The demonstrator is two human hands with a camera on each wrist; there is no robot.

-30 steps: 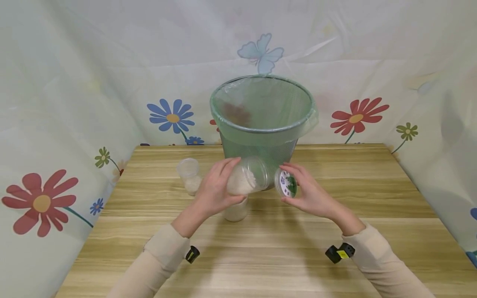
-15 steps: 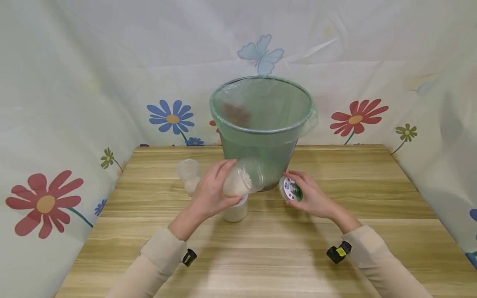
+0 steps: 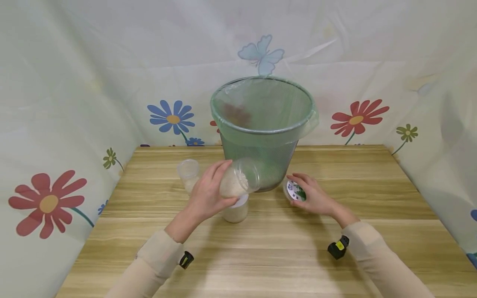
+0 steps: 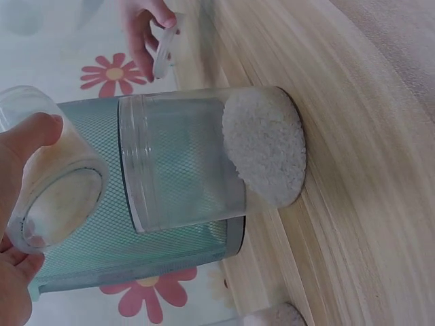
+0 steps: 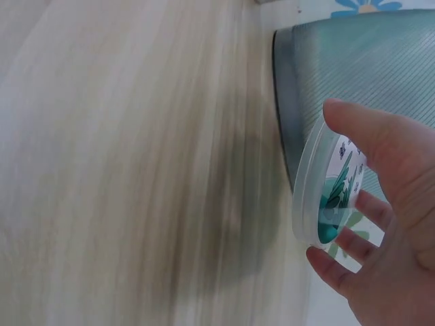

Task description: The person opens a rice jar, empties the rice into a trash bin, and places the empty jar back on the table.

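in the head view, the left hand grips a tilted clear jar of white grains above a standing jar on the counter; the right hand pinches a round lid by its edge, near the mesh bin. in the left wrist view, more grains slope to one side inside the standing jar. in the right wrist view, the lid's printed face is turned toward the palm.

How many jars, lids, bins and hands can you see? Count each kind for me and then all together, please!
Clear jars: 3 (one held jar, two standing jars)
Lids: 1 (the printed lid)
Bins: 1 (the green bin)
Hands: 2 (left hand, right hand)
Total: 7
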